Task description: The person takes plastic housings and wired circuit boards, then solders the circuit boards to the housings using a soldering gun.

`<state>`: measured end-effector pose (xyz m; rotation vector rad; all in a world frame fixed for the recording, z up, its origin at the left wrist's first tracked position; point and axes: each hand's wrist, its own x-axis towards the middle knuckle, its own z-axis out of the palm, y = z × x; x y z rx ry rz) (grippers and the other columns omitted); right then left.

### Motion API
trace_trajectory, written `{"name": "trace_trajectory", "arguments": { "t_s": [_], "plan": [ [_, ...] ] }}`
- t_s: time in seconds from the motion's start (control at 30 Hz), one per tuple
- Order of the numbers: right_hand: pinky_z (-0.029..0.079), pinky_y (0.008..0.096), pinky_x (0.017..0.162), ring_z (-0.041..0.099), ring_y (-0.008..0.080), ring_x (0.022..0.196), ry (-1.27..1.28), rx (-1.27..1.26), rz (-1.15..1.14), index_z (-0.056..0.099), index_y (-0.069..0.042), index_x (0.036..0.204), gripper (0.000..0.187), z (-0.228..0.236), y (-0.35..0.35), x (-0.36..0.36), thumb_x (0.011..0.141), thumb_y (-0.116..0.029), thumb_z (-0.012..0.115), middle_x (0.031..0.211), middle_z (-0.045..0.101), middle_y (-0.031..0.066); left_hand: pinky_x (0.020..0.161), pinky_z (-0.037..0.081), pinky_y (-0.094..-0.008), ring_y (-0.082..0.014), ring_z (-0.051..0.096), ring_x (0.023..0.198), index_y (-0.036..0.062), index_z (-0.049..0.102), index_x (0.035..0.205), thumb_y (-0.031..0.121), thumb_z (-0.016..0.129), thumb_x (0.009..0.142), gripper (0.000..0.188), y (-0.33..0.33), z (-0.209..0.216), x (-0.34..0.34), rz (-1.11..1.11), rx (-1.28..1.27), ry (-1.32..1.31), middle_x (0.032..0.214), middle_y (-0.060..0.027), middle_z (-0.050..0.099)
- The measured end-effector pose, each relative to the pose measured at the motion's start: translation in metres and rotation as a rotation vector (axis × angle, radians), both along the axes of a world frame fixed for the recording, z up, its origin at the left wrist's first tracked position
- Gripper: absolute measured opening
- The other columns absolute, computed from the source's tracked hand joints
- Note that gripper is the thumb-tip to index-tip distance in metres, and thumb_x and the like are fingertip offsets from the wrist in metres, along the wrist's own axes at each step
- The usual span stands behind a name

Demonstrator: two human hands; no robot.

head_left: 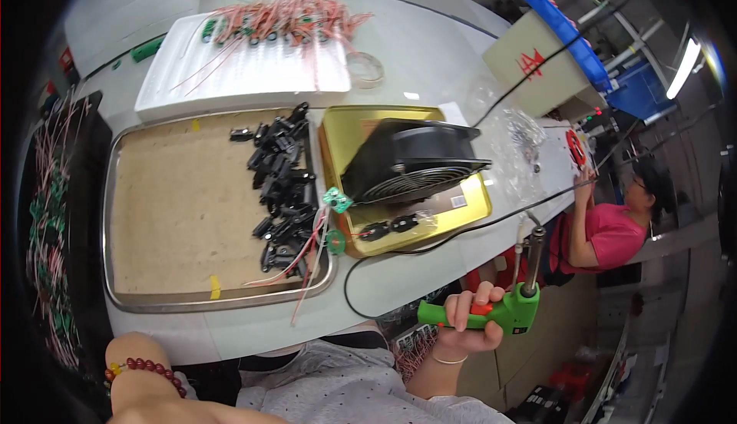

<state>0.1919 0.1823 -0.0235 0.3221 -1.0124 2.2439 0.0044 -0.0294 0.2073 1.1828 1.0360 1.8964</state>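
Note:
My right hand (468, 320) is wrapped round the handle of a green soldering gun (514, 313) with an orange trigger, off the table's front edge. The gun's metal barrel points upward. My left hand (134, 349) is low at the left, just past a beaded bracelet, near the tray's front left corner; its fingers are hidden. Between the hands lies a metal-rimmed tray (184, 209) with a pile of black plastic parts (282, 170) along its right side. Small green circuit boards (336, 200) with red and white wires sit by the fan's left corner.
A black fan (414, 163) stands on a gold tin (345, 124). Behind the tray, a white foam tray (253, 74) carries wired green parts. A black cable (430, 250) crosses the table's right part. Another person (606, 228) in pink works at the right.

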Motion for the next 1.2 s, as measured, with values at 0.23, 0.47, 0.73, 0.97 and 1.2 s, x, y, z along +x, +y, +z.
{"name": "trace_trajectory", "arguments": {
  "t_s": [0.23,0.47,0.73,0.97,1.2],
  "plan": [
    [0.036,0.0288,0.049,0.046,0.0165,0.052,0.001,-0.02,0.012,0.045,0.001,0.109,0.04,0.002,0.001,0.001,0.074,-0.014,0.055,0.098,0.05,0.0112,0.055,0.037,-0.0239,-0.0127,0.055,0.064,0.006,0.059,0.071,0.012,0.06,0.074,0.006,-0.08,-0.066,0.024,-0.105,0.352,0.009,0.067,-0.0018,0.06],
    [0.035,0.0294,0.048,0.045,0.0169,0.051,0.008,-0.096,0.022,0.045,0.002,0.111,0.042,-0.004,0.007,0.008,0.073,-0.015,0.056,0.098,0.049,0.0123,0.054,0.041,-0.0355,-0.027,0.053,0.056,0.0014,0.053,0.065,0.02,0.062,0.075,0.023,-0.029,-0.124,0.0,0.638,-0.755,0.84,0.06,-0.0114,0.054],
    [0.036,0.0293,0.046,0.047,0.0182,0.05,-0.027,-0.196,0.082,0.048,0.002,0.108,0.042,-0.018,0.006,0.011,0.071,-0.015,0.056,0.097,0.051,0.0125,0.056,0.043,-0.0304,-0.0238,0.054,0.059,0.0017,0.044,0.076,0.022,0.065,0.077,0.029,-0.015,-0.164,0.002,0.639,-0.787,0.627,0.064,-0.0124,0.051],
    [0.037,0.0298,0.046,0.048,0.0187,0.05,-0.02,-0.229,0.076,0.048,0.003,0.105,0.041,-0.019,0.012,0.011,0.07,-0.015,0.057,0.096,0.051,0.0126,0.057,0.044,-0.0264,-0.0176,0.056,0.062,0.0057,0.056,0.089,0.013,0.072,0.068,0.027,0.001,-0.142,0.022,0.704,-0.766,0.802,0.067,-0.0056,0.054],
    [0.036,0.03,0.046,0.047,0.0193,0.05,-0.098,-0.262,0.11,0.05,0.005,0.102,0.042,-0.028,0.013,0.01,0.068,-0.018,0.057,0.093,0.053,0.0139,0.054,0.039,-0.0359,-0.0267,0.049,0.066,0.0056,0.046,0.072,0.011,0.069,0.062,0.025,0.019,-0.108,0.036,0.664,-0.852,1.476,0.071,-0.0092,0.044]
  ]
}}
